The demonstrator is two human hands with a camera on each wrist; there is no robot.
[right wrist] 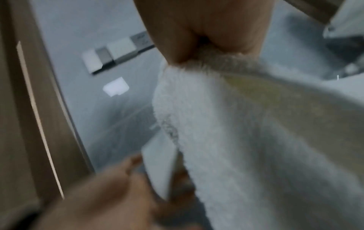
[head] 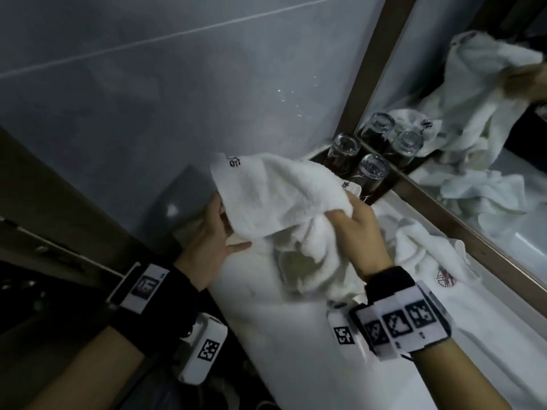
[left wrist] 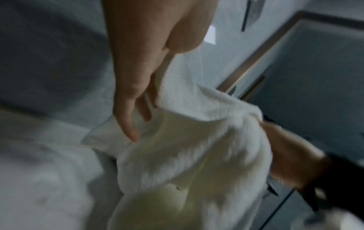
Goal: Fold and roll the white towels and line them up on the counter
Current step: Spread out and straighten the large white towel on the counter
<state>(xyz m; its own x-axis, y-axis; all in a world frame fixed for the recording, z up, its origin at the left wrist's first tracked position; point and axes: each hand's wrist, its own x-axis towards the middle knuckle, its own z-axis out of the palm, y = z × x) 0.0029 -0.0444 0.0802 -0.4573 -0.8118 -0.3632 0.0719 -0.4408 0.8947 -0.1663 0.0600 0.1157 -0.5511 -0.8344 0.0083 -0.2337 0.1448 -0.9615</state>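
I hold a white towel (head: 275,199) with black lettering up over the white counter (head: 296,359). My left hand (head: 210,235) takes its left edge between thumb and nearly straight fingers (left wrist: 128,96); the towel's woven band (left wrist: 189,87) runs up to the thumb. My right hand (head: 355,232) grips the right side, its fingers curled over the bunched cloth, thumb and finger pinching the towel (right wrist: 226,124) in the right wrist view. The rest of the towel hangs crumpled down to the counter. A second white towel (head: 426,250) lies crumpled on the counter to the right.
Upside-down drinking glasses (head: 344,149) stand on a dark tray in the back corner, just behind the held towel. A wood-framed mirror (head: 479,84) runs along the right and reflects towels and glasses. A grey wall (head: 148,99) is behind; the counter's left edge drops into darkness.
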